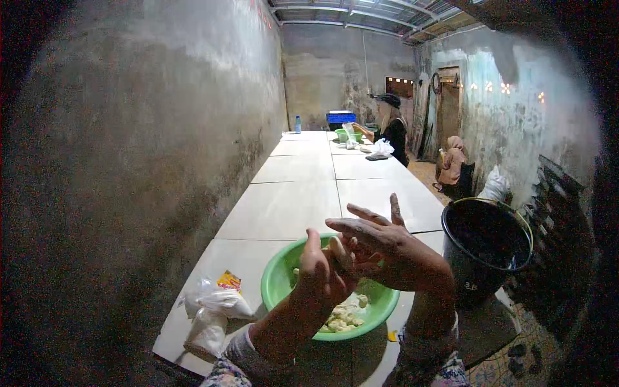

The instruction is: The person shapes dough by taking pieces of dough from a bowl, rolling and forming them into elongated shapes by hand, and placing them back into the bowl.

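Observation:
Both hands are held together over a green plastic bowl (273,284) on the near end of the table. My left hand (317,269) has its thumb raised, its other fingers bent loosely and partly covered by the right hand. Pale dusting coats the stretched, spread fingers of my right hand (401,250), whose palm side meets the left fingers. Whether a small piece lies between the palms is hidden. Crumbly pale dough (348,316) and white powder sit in the bowl. To its left lie a plastic bag of white powder (209,327) and a yellow-red packet (229,281).
A black bucket (474,271) stands close at the right. Along the white tiled table (277,206), a person (392,129) works at another green bowl (351,135) near a blue crate (340,118). Another person (452,161) is low down near the doorway. A grey wall (161,161) borders the left.

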`<state>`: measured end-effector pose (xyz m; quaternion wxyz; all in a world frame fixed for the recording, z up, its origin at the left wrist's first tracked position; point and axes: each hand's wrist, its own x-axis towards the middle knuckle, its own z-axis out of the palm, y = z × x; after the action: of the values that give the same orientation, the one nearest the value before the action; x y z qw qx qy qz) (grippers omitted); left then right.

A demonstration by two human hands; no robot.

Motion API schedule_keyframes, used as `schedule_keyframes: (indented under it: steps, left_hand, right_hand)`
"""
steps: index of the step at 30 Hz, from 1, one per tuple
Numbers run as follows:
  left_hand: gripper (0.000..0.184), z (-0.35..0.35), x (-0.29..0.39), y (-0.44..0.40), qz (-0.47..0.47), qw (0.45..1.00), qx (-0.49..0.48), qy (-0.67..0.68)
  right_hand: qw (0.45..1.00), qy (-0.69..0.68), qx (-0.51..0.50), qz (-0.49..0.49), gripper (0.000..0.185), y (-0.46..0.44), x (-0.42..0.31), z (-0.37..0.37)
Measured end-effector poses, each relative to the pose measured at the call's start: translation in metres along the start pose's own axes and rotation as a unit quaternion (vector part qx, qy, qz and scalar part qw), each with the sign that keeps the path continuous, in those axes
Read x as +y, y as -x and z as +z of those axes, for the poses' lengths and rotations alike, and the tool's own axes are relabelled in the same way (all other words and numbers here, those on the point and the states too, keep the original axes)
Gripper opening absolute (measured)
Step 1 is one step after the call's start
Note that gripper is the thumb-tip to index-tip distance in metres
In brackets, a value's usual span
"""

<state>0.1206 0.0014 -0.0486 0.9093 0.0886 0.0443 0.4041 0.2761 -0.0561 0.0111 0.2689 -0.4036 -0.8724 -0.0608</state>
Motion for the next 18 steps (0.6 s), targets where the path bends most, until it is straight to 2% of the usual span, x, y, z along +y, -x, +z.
schedule_keyframes:
  steps: [1,2,3,4,5,7,8,10,11,12,13,14,16,17,18]
  left_hand:
    - [0.080,0.001,-0.001,-0.008,0.047,0.994,0.051,-0.087]
    - [0.080,-0.001,-0.002,-0.007,0.047,0.994,0.051,-0.087]
    - [0.084,-0.002,-0.004,-0.003,-0.037,0.990,-0.133,-0.026]
    - [0.088,0.001,-0.005,0.000,-0.120,0.942,-0.312,0.036]
    - [0.088,-0.004,-0.005,-0.004,-0.120,0.942,-0.312,0.036]
    - [0.093,-0.014,-0.003,-0.016,-0.153,0.886,-0.436,0.028]
    - [0.093,-0.015,-0.004,-0.019,-0.152,0.886,-0.436,0.027]
    - [0.088,-0.014,-0.006,-0.022,-0.164,0.850,-0.499,0.046]
    - [0.088,-0.003,-0.008,-0.014,-0.165,0.850,-0.498,0.046]
    - [0.086,0.012,-0.011,-0.001,-0.086,0.949,-0.302,-0.032]
    - [0.084,0.021,-0.012,0.007,-0.001,0.990,-0.088,-0.109]
    - [0.084,0.015,-0.007,0.004,-0.001,0.990,-0.088,-0.110]
    - [0.078,0.004,0.004,-0.002,-0.134,0.952,-0.277,0.003]
    - [0.057,0.011,0.007,0.005,-0.119,0.969,-0.217,-0.022]
    - [0.057,0.009,0.006,0.000,-0.119,0.969,-0.217,-0.021]
  right_hand:
    - [1.000,0.007,0.009,-0.015,0.070,-0.001,0.003,0.004]
    - [0.999,0.015,0.017,-0.029,0.068,0.000,0.005,0.007]
    - [1.000,-0.014,0.010,-0.016,0.066,0.001,0.006,0.007]
    - [1.000,-0.014,0.010,-0.016,0.066,0.002,0.005,0.006]
    - [0.999,-0.027,0.015,-0.016,0.065,0.003,0.003,0.003]
    - [0.999,-0.040,0.019,-0.016,0.064,0.004,0.001,0.001]
    - [0.999,-0.030,0.025,-0.015,0.063,0.004,-0.001,0.001]
    - [0.999,-0.020,0.030,-0.014,0.062,0.003,-0.005,0.000]
    - [0.998,-0.026,0.053,-0.012,0.062,0.002,-0.009,-0.001]
    - [0.996,-0.032,0.077,-0.011,0.061,0.001,-0.011,-0.003]
    - [0.996,-0.032,0.077,-0.011,0.061,0.001,-0.011,-0.005]
    - [0.995,-0.052,0.088,-0.006,0.061,0.001,-0.012,-0.008]
    - [0.993,-0.071,0.099,-0.001,0.060,0.001,-0.011,-0.009]
    - [0.991,-0.075,0.113,0.006,0.060,0.000,-0.011,-0.010]
    - [0.989,-0.079,0.126,0.013,0.060,0.000,-0.011,-0.010]
